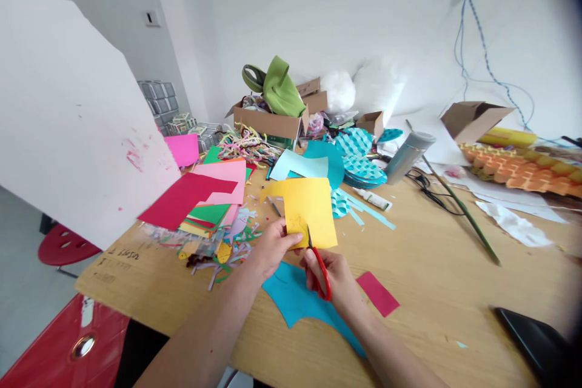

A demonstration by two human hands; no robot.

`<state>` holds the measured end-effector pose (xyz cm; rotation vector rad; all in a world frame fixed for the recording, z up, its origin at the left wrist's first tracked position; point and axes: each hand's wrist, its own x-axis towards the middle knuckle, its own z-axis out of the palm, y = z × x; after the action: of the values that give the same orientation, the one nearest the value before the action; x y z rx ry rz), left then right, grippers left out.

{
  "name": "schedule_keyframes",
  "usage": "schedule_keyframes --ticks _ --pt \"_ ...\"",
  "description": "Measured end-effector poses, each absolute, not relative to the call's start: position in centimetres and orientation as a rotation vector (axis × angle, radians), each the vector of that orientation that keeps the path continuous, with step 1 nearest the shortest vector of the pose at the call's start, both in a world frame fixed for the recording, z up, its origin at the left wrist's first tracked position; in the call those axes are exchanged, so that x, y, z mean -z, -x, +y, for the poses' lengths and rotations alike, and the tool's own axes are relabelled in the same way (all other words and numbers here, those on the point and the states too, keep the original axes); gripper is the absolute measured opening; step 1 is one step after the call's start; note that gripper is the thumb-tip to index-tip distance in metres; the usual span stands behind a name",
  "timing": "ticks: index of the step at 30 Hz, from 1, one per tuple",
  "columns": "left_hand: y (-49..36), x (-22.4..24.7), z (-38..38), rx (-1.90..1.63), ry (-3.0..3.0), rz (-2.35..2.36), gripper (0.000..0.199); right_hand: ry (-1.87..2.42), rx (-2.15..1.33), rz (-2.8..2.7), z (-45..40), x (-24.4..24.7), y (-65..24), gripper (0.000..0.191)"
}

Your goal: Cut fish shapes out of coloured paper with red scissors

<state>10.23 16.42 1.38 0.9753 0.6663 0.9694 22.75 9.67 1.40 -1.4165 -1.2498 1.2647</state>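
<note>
A yellow sheet of craft paper (313, 206) with a drawn star outline is held up over the table. My left hand (273, 247) pinches its lower left edge, thumb on the front. In my right hand (334, 273) is a pair of red-handled scissors (324, 273), the fingers through the loops. The dark blades point up and lie at the sheet's lower edge, beside the drawn star. Beneath both hands a blue paper piece (302, 300) with scalloped edges lies flat on the table. Right of my right hand rests a small dark pink paper rectangle (378, 294).
Stacked coloured paper (182, 197) and scraps lie left on the wooden table (431, 291). Behind are a cardboard box (268, 121), teal paper discs (364, 167), a glue bottle (373, 199) and a grey tumbler (409, 154). A green stick (468, 218) and black device (530, 336) are right.
</note>
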Motion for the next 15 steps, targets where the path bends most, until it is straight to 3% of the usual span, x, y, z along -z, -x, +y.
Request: schedule_keyframes --ticks 15 --pt "-10.31 -0.77 16.35 -0.943 -1.028 0.663 0.028 1.445 -1.24 -1.212 9.96 -1.28 -22.93 0.055"
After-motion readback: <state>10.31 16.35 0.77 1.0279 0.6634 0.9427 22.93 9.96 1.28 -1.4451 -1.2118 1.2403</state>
